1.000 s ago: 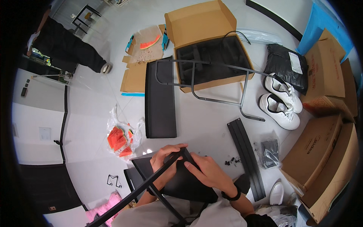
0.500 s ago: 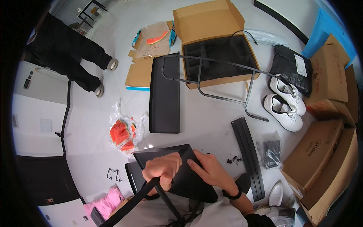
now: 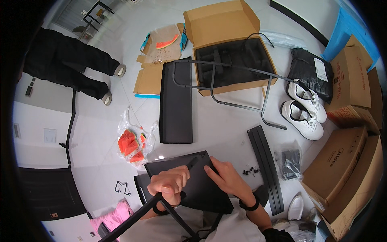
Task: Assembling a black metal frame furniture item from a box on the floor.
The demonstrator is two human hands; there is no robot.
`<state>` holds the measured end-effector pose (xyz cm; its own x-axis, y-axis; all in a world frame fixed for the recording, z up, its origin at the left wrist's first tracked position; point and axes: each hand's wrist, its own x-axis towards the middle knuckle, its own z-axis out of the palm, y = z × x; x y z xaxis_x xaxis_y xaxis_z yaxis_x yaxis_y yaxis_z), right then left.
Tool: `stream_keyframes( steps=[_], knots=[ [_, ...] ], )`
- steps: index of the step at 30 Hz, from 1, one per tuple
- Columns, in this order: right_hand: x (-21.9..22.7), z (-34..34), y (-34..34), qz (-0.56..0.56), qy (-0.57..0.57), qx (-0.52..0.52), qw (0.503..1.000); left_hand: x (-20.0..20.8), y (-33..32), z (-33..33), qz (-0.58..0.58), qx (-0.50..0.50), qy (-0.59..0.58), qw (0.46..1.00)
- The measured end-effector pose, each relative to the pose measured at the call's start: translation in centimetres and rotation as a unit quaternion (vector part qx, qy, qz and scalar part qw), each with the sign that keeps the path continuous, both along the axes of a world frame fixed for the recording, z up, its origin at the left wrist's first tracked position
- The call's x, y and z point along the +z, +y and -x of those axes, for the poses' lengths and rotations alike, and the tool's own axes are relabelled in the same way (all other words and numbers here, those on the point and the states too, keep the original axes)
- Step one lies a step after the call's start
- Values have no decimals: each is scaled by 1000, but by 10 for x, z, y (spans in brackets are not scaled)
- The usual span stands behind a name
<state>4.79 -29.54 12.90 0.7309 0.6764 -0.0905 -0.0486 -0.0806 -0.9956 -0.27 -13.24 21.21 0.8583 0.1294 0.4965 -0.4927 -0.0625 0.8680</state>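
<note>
Low in the view, my left hand (image 3: 169, 184) is closed in a fist round a black metal frame (image 3: 141, 213), whose bars run down toward my lap. That fist is over a black rectangular panel (image 3: 207, 185). My right hand (image 3: 229, 179) grips the panel's upper right edge, thumb on top and the other fingers partly hidden. Another black piece (image 3: 141, 183) shows beneath the panel's left side. Small black screws (image 3: 252, 171) lie on the floor to the right, beside a long black metal strip (image 3: 266, 169).
Ahead lie a long black panel (image 3: 176, 105), a grey tubular frame (image 3: 238, 104) and an open cardboard box (image 3: 225, 24). Watermelon pieces (image 3: 130, 145) sit on plastic at left. White shoes (image 3: 302, 117) and cartons (image 3: 334, 161) stand right. A person (image 3: 72, 60) stands far left.
My left fist has shifted slightly left and the black bar end now shows above it. The panel has tilted a little, its top edge moving right. The standing person's upper legs have shifted left.
</note>
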Motion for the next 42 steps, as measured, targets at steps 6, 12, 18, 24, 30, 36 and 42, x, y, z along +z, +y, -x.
stream_keyframes(
  steps=[6,12,18,24,30,36,42],
  knots=[
    [-3,11,1,-3,-47,-8,999,-13,2,1,21,-14,-19,999],
    [17,13,2,-12,-45,16,999,-6,3,5,15,-12,-21,1000],
    [14,13,0,-9,-67,-12,998,-14,-3,2,25,8,-31,999],
    [17,21,1,3,-54,-20,998,-5,-6,7,35,-1,-21,999],
    [23,22,6,-28,-52,-36,998,1,-19,13,102,61,-2,993],
    [23,23,6,-24,-16,-36,999,0,-20,12,100,54,-4,994],
    [17,26,6,-41,-34,-36,998,4,-17,12,93,20,9,995]
  ],
)
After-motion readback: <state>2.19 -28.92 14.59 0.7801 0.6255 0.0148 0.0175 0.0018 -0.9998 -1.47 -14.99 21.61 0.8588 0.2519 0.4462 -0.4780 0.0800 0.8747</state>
